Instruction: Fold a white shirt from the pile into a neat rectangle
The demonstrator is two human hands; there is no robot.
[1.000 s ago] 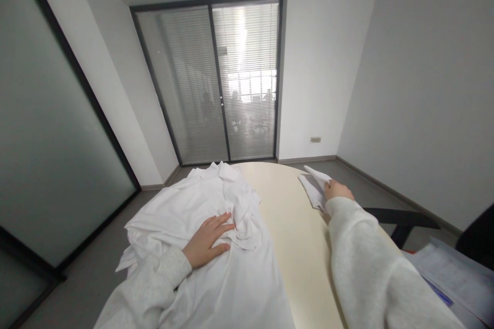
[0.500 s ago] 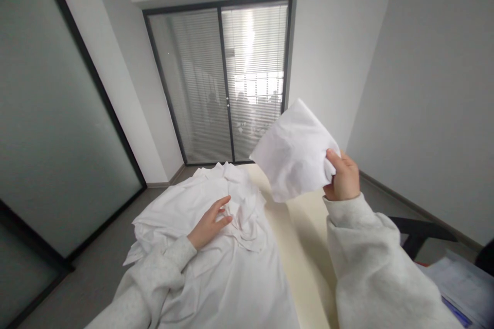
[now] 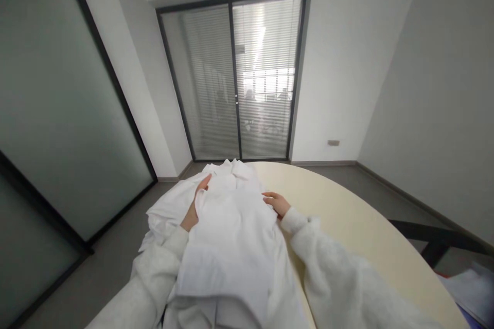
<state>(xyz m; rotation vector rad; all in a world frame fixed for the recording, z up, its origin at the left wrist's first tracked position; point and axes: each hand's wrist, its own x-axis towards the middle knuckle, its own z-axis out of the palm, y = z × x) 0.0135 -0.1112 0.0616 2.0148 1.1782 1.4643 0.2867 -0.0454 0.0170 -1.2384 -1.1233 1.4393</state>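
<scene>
A white cloth (image 3: 231, 236) is spread lengthwise over a pile of white fabric (image 3: 175, 200), its near edge drooping toward me. At the cloth's left edge lies my left hand (image 3: 196, 206), fingers stretched forward; the cloth covers its thumb side. My right hand (image 3: 278, 204) rests against the right edge with its fingers extended and slightly bent. I see no firm grip in either hand, though parts of the fingers are hidden. Both arms wear light grey sleeves.
Beneath the fabric is a cream tabletop with a rounded edge (image 3: 332, 205). A dark chair part (image 3: 440, 236) and some papers (image 3: 473, 290) are at the lower right. Glass doors with blinds (image 3: 266, 82) stand ahead, a frosted panel (image 3: 57, 87) to the left.
My right hand has come down and left from holding the white cloth raised, and the cloth now lies on the pile. My left hand has shifted slightly left and is partly covered.
</scene>
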